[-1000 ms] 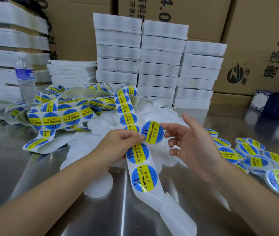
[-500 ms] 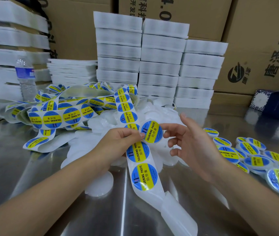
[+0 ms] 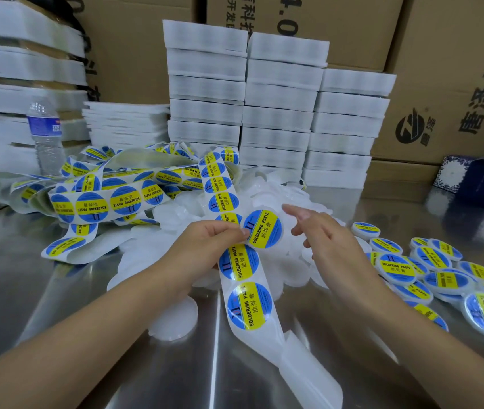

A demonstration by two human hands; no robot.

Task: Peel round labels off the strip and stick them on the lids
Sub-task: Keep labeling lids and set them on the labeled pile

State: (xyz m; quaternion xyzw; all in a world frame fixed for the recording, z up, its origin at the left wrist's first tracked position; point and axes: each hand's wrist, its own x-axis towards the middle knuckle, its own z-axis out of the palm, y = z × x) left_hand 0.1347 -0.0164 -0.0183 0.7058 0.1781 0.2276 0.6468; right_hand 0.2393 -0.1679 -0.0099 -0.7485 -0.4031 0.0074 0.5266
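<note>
L hand [image 3: 205, 246] pinches the label strip [image 3: 249, 305] and the edge of one round label [image 3: 264, 228] above the bare white lids [image 3: 276, 193], R hand [image 3: 326, 240] loose w/ fingers apart just beside it, labelled lids [image 3: 397, 267] at right, foam stacks [image 3: 279, 98] behind.

The steel tabletop [image 3: 57, 305] carries bare white lids [image 3: 175, 318] mid-surface, labelled lids [image 3: 441, 280] toward its right edge, label strip [image 3: 102, 202] and water bottle [image 3: 46, 134] toward its left edge.
</note>
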